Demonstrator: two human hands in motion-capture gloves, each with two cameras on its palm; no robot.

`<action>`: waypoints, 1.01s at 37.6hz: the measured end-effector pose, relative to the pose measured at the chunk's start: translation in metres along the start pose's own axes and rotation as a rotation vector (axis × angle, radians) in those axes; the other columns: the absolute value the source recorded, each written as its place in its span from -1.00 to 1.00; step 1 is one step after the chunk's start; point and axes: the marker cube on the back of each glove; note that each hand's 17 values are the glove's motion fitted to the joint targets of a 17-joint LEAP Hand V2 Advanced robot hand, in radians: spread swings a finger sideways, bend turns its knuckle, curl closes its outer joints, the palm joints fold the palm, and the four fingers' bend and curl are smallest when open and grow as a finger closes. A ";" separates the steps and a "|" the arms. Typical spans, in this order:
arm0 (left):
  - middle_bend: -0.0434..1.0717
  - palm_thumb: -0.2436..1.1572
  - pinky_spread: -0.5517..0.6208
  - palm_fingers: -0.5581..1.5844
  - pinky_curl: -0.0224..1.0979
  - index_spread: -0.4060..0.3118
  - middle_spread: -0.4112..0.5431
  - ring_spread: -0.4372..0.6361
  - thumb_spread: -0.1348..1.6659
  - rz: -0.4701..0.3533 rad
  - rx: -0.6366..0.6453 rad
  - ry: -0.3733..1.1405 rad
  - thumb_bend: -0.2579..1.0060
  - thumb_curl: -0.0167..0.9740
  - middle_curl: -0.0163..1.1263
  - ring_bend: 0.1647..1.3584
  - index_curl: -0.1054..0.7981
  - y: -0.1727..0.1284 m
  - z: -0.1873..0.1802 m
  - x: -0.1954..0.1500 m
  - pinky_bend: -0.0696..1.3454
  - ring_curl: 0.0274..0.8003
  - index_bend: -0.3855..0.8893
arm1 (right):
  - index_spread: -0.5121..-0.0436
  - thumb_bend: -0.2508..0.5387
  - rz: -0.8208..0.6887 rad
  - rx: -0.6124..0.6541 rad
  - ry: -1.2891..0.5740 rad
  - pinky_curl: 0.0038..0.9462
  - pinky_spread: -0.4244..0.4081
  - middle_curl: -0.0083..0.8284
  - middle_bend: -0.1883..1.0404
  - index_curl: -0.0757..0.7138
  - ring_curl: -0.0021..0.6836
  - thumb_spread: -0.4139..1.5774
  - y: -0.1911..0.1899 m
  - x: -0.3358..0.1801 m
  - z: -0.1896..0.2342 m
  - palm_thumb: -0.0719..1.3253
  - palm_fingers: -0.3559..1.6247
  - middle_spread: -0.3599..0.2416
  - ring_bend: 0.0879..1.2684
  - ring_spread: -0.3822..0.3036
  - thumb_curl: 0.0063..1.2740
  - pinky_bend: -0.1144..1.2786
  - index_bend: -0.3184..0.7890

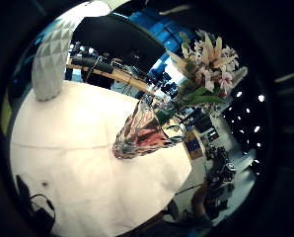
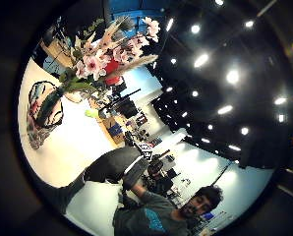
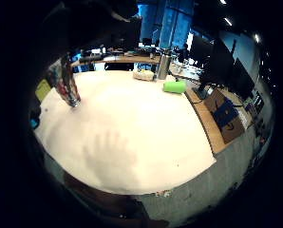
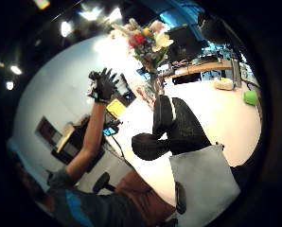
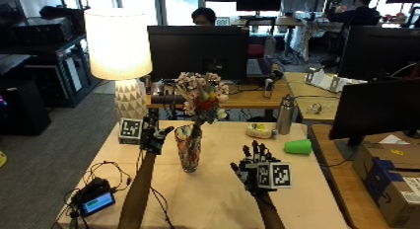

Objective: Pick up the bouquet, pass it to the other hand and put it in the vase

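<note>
Standing upright in glass vase point(image 5: 189, 150) on worktop point(image 5: 216, 199), bouquet point(image 5: 202, 96) rose above rim. Left hand point(image 5: 156, 136) hovered just beside vase, fingers spread, holding nothing. Right hand point(image 5: 256, 167) was raised over worktop, apart from vase, fingers straight, empty.

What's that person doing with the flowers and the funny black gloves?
A person at a table has been putting a bouquet into a glass vase. The flowers already stand in the vase, on the white tabletop. Neither hand holds anything at this moment. The left hand is up beside the vase with its fingers spread, not touching it. The right hand is open too, over the table, apart from the vase. A lit lamp and a green cup sit nearby.
</note>
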 end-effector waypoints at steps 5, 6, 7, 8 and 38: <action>-0.48 -0.40 0.85 -0.52 -0.40 0.10 0.39 0.57 -0.04 -0.097 -0.003 0.006 -0.65 -0.31 -0.42 -0.01 -0.46 0.006 0.001 0.004 -0.15 -0.39 -0.24 | -0.22 -0.41 0.001 0.000 -0.001 -0.26 0.87 -0.38 -0.46 0.28 -0.18 0.57 0.000 0.000 0.000 -0.02 -0.13 0.35 -0.82 0.62 -0.38 -0.39 0.03; -0.48 -0.40 0.85 -0.52 -0.40 0.10 0.39 0.57 -0.04 -0.109 -0.003 0.006 -0.65 -0.31 -0.42 -0.01 -0.46 0.006 0.001 0.004 -0.15 -0.39 -0.24 | -0.22 -0.41 0.000 0.000 0.000 -0.26 0.87 -0.38 -0.46 0.28 -0.18 0.57 0.000 0.000 0.000 -0.02 -0.13 0.35 -0.82 0.62 -0.38 -0.39 0.03; -0.48 -0.40 0.85 -0.52 -0.40 0.10 0.39 0.57 -0.03 -0.112 -0.002 0.006 -0.65 -0.31 -0.42 -0.01 -0.46 0.006 0.001 0.003 -0.15 -0.39 -0.24 | -0.22 -0.41 -0.001 0.000 0.001 -0.26 0.87 -0.38 -0.46 0.28 -0.18 0.57 0.000 0.000 0.000 -0.02 -0.13 0.35 -0.82 0.62 -0.38 -0.39 0.03; -0.48 -0.40 0.85 -0.52 -0.40 0.10 0.39 0.57 -0.03 -0.112 -0.002 0.006 -0.65 -0.30 -0.42 -0.01 -0.46 0.006 0.001 0.003 -0.15 -0.39 -0.24 | -0.22 -0.41 -0.003 0.000 0.002 -0.26 0.87 -0.38 -0.46 0.28 -0.18 0.57 0.000 0.000 0.000 -0.02 -0.13 0.35 -0.82 0.62 -0.38 -0.39 0.03; -0.49 -0.40 0.85 -0.52 -0.39 0.09 0.40 0.57 -0.03 -0.145 -0.007 0.048 -0.65 -0.30 -0.40 -0.01 -0.44 0.008 0.004 0.007 -0.15 -0.37 -0.25 | -0.22 -0.41 -0.006 0.011 -0.004 -0.24 0.87 -0.40 -0.46 0.30 -0.17 0.57 -0.001 -0.002 -0.003 -0.02 -0.14 0.36 -0.83 0.64 -0.38 -0.37 0.05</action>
